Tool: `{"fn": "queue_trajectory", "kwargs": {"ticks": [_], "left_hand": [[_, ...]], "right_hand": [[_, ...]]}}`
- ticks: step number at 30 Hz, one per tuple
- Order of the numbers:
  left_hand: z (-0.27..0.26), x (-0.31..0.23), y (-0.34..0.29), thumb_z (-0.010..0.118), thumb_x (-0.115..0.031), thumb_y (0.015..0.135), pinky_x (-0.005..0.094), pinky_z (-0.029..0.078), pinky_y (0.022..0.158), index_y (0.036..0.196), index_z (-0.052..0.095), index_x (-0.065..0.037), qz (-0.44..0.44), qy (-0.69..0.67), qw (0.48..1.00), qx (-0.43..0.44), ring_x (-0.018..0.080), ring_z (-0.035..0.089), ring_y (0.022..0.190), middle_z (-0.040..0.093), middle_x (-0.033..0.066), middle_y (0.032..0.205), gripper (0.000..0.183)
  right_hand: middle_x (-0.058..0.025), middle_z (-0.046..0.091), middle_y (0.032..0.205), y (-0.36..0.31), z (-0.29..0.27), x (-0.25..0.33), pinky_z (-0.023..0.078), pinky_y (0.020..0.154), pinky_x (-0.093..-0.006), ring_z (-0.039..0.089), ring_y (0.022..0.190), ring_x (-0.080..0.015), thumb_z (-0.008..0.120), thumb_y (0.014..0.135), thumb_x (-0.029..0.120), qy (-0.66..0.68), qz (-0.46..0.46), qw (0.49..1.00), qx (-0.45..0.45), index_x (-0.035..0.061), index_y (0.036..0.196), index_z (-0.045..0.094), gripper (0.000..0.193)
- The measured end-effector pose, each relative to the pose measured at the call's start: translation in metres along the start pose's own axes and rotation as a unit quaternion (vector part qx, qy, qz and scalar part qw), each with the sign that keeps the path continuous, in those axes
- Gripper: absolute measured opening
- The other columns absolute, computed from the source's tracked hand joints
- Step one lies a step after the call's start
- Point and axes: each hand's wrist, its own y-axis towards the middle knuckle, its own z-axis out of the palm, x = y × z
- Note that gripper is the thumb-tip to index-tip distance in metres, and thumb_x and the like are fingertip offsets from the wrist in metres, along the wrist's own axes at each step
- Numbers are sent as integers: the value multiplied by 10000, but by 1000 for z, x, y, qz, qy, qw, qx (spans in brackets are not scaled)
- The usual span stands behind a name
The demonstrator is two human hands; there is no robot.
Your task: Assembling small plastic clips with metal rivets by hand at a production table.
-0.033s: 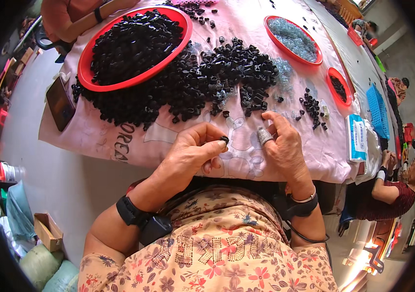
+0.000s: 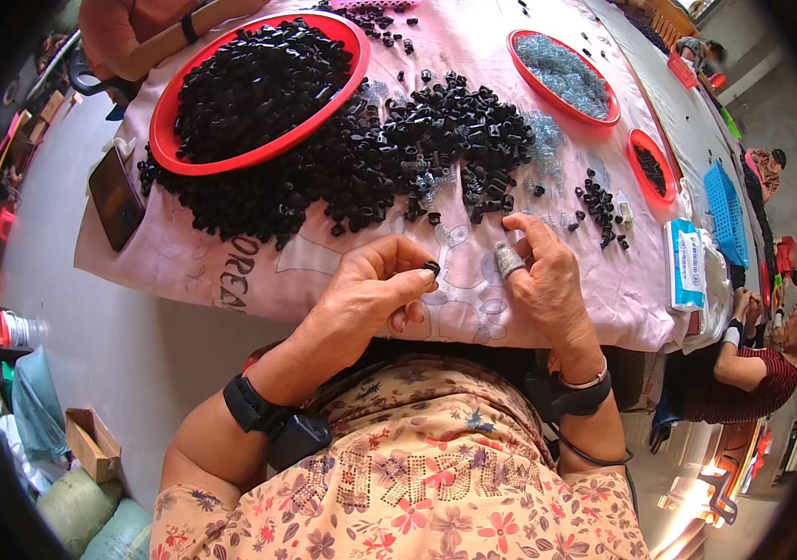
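My left hand [image 2: 361, 289] is closed in front of me, a small black plastic piece [image 2: 432, 267] pinched between thumb and forefinger. To its right, my right hand [image 2: 548, 280] has its thumb and forefinger apart, with nothing visible between them. Greyish tape [image 2: 508, 259] wraps one digit of that hand. Its forefinger tip lies just below the near edge of a heap of black plastic pieces [image 2: 454, 121]. Small clear plastic pieces [image 2: 544, 140] lie along the heap's right side and among the black ones.
A large red tray [image 2: 163, 154] holds a mound of black pieces. Farther right are a red tray [image 2: 615, 114] of clear pieces and a small red dish [image 2: 667, 194]. A phone [image 2: 114, 201], a tissue pack [image 2: 686, 266] and a blue basket [image 2: 723, 215] lie around. Other people sit nearby.
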Motion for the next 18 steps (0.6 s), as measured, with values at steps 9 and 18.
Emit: {"fn": "queue_trajectory", "kwargs": {"ticks": [9, 18], "left_hand": [[-1, 0, 0, 634, -132, 919, 171, 441, 523, 996, 593, -44, -1, 4, 1000, 3, 47, 576, 616, 632, 11, 859, 124], [-1, -1, 0, 637, -147, 916, 167, 432, 526, 997, 597, -45, 6, 19, 1000, 5, 40, 573, 624, 629, 7, 858, 137]], "right_hand": [[-121, 601, 815, -4, -2, 1, 495, 612, -334, 600, 670, -234, 651, 786, -13, 122, 77, 989, -18, 33, 1024, 610, 246], [-120, 583, 829, -6, 0, -2, 487, 659, -312, 604, 720, -222, 641, 801, -11, 47, -56, 997, -27, 17, 1019, 648, 220]]}}
